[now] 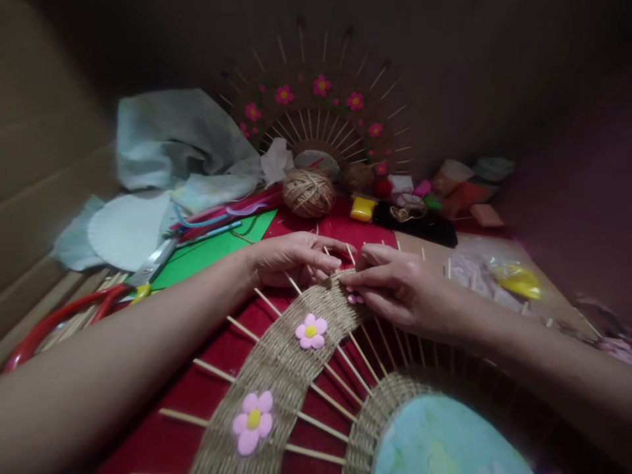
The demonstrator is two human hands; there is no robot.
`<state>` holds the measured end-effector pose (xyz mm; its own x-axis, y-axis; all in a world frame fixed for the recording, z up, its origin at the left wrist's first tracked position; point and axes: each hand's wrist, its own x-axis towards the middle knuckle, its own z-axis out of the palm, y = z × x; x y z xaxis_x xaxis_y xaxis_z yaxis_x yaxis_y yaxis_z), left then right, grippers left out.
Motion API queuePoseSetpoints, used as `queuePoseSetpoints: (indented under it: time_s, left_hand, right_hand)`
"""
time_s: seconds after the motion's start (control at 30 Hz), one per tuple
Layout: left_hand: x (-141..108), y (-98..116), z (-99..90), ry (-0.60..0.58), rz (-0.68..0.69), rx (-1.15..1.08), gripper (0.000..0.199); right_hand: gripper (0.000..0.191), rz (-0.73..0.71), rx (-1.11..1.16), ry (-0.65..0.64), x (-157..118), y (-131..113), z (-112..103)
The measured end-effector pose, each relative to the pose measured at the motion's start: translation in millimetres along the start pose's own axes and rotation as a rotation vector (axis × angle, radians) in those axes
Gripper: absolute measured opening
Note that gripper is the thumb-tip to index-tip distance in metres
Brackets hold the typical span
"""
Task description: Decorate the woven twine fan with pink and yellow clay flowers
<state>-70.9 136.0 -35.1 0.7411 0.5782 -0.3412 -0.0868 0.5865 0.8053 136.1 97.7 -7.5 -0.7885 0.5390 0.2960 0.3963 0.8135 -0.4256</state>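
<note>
A round woven twine piece with thin wooden sticks lies in front of me. Its outer woven band [276, 355] carries pink clay flowers with yellow centres, one flower [253, 422] low on the band and another flower [311, 332] higher up. At the band's far edge, my left hand [301, 257] steadies it, thumb and fingers closed around the edge and a stick. My right hand [402, 280] is closed, its fingertips on a third pink flower [354, 297], mostly hidden beneath them. The centre of the piece is a light blue disc [444, 438].
Behind stand a ball of twine [309, 192], a yellow clay packet [363, 209] and a similar fan-shaped piece [284, 95] with pink flowers. Red-handled scissors [106, 299], green sheet [212, 253] and white paper plate [129, 229] lie left. A plastic bag with yellow clay [518, 281] lies right.
</note>
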Motion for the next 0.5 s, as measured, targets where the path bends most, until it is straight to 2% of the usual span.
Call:
queuePoseSetpoints:
  time_s: [0.27, 0.5]
  left_hand:
    - [0.8, -1.0, -1.6, -0.032, 0.005, -0.054, 0.036]
    - [1.3, -1.6, -1.1, -0.006, 0.008, -0.037, 0.038]
  right_hand:
    - [0.017, 0.007, 0.061, 0.075, -1.9, 9.1, 6.7]
    - [0.017, 0.093, 0.086, 0.090, 0.0, 3.0, 5.7]
